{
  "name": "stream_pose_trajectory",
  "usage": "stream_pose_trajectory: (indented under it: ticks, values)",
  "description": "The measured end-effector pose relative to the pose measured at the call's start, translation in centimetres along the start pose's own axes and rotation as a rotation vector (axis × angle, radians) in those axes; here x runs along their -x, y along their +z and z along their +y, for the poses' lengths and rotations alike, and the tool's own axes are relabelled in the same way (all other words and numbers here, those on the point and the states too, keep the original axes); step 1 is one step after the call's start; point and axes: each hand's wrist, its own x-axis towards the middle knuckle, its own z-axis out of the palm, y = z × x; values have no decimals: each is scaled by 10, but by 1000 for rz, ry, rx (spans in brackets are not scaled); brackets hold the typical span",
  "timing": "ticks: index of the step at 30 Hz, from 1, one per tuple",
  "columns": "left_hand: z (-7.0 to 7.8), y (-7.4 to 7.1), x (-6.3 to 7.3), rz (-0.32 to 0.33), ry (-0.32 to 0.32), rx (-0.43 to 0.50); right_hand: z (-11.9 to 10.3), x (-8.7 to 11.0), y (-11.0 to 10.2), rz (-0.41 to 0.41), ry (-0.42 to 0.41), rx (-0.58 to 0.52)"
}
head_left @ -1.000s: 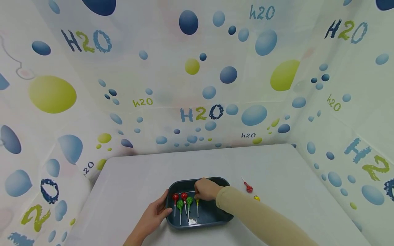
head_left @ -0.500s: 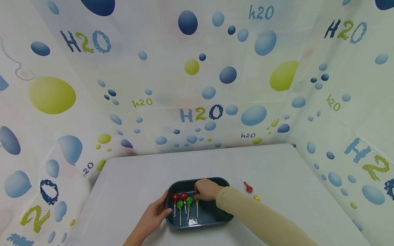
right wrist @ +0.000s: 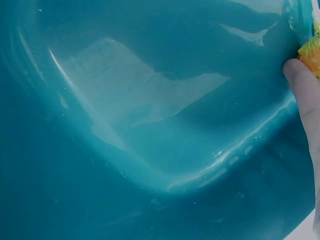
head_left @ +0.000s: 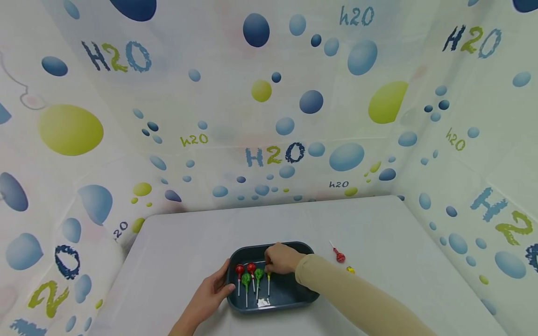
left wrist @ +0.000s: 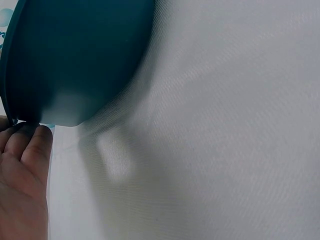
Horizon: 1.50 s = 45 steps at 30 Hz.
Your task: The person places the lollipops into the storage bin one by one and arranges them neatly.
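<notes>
In the head view my left hand (head_left: 208, 293) holds the left rim of a dark blue-green tray (head_left: 290, 307), thumb at the rim. The left wrist view shows its fingertips (left wrist: 37, 142) against the tray's outer wall (left wrist: 80, 55). Inside the tray, my right hand (head_left: 282, 258) pinches a yellow lollipop (head_left: 269, 285), its head mostly hidden by the fingers. Its yellow-orange wrapper (right wrist: 311, 55) shows by a fingertip in the right wrist view. Left of it lie red lollipops (head_left: 251, 268) and green lollipops (head_left: 245, 278) side by side, sticks toward me.
Right of the tray, a red lollipop (head_left: 339, 256) lies on the white table (head_left: 189, 242). Nearer me is a yellow lollipop (head_left: 350, 269), partly hidden behind the right sleeve (head_left: 336, 284). A patterned sheet (head_left: 227, 102) encloses the table at the back and sides.
The yellow lollipop's stick has shifted very slightly left with the right hand. The left hand and the tray hold their place.
</notes>
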Motion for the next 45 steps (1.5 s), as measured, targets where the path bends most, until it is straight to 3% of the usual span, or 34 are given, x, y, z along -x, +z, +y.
stream_pose_trajectory:
  ticks: [45]
  values:
    - [-1,-1,0,0,14,3,-5,2,-6,-33,0,-41]
